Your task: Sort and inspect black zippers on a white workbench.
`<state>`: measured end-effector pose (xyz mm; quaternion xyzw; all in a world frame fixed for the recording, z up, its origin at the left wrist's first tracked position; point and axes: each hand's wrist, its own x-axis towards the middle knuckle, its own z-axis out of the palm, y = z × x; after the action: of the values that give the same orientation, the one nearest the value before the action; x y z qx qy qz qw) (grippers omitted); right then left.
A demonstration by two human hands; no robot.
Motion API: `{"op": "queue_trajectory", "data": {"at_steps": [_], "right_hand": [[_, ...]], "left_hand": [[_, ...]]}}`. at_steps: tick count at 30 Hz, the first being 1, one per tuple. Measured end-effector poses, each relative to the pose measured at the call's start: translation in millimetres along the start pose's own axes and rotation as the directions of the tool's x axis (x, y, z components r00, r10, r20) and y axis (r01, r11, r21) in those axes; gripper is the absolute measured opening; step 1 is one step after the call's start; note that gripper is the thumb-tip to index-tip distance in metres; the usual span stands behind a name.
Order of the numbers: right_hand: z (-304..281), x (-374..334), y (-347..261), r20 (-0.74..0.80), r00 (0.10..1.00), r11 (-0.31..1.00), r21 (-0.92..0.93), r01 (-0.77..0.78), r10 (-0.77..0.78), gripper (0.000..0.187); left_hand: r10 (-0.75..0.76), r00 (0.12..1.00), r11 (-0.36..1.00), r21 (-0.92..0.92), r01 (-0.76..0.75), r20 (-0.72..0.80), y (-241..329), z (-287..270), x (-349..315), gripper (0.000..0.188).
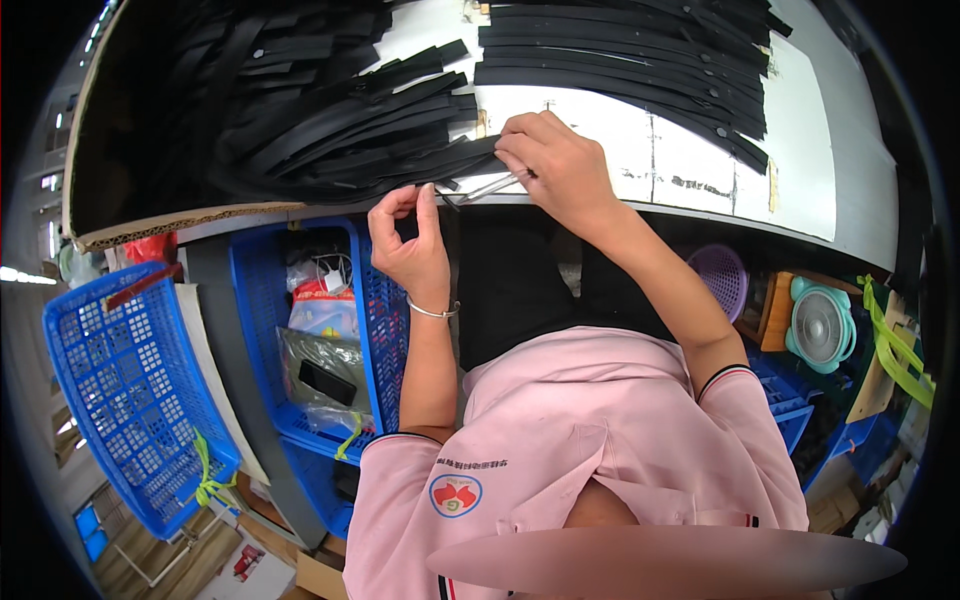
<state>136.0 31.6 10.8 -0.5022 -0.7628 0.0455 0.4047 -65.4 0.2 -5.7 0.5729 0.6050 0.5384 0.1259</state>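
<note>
At the table's near edge, my right hand (562, 168) is closed with its thumb and fingertips at the end of a black fabric strip (440, 160). A slim silver metal tool (492, 186) with a dark tip sticks out from under the same hand, pointing left; its kind is not clear. My left hand (412, 238) is just left of that tip, thumb and forefinger bent toward each other beside the lower strips. Whatever they pinch is too small to make out. A loose pile of black strips (330, 130) spreads to the left.
More black strips (620, 60) lie in rows at the far right on a white sheet (800, 130). A cardboard edge (190, 225) borders the left pile. Below stand blue baskets (145, 390), one (375, 330) holding bags and a phone. A small fan (822, 325) stands at right.
</note>
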Motion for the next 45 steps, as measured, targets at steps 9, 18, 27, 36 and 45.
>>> {"op": "queue_trajectory", "data": {"at_steps": [9, 18, 27, 36, 45], "right_hand": [[-68, -4, 69, 0.066, 0.943, 0.890, -0.356, -0.284, 0.327, 0.049], [-54, 24, 66, -0.021, 0.978, 0.977, -0.044, -0.208, 0.208, 0.019], [-11, 10, 18, 0.107, 0.980, 0.958, 0.215, -0.188, 0.168, 0.018], [-105, -31, 65, 0.069, 0.741, 0.690, 0.317, -0.651, 0.668, 0.017], [-182, -74, 88, -0.071, 0.626, 0.623, 0.232, -0.747, 0.777, 0.020]], "left_hand": [[0.234, 0.969, 0.952, 0.182, -0.245, 0.079, 13, 14, 26, 0.030], [0.120, 0.981, 0.991, 0.034, -0.127, 0.155, 9, 15, 37, 0.030], [0.184, 0.983, 0.981, 0.066, -0.184, 0.004, 13, 12, 11, 0.042], [0.394, 0.917, 0.896, 0.200, -0.397, 0.058, 31, 26, 11, 0.028], [0.401, 0.727, 0.854, 0.058, -0.516, 0.558, 68, 65, -9, 0.053]]}}
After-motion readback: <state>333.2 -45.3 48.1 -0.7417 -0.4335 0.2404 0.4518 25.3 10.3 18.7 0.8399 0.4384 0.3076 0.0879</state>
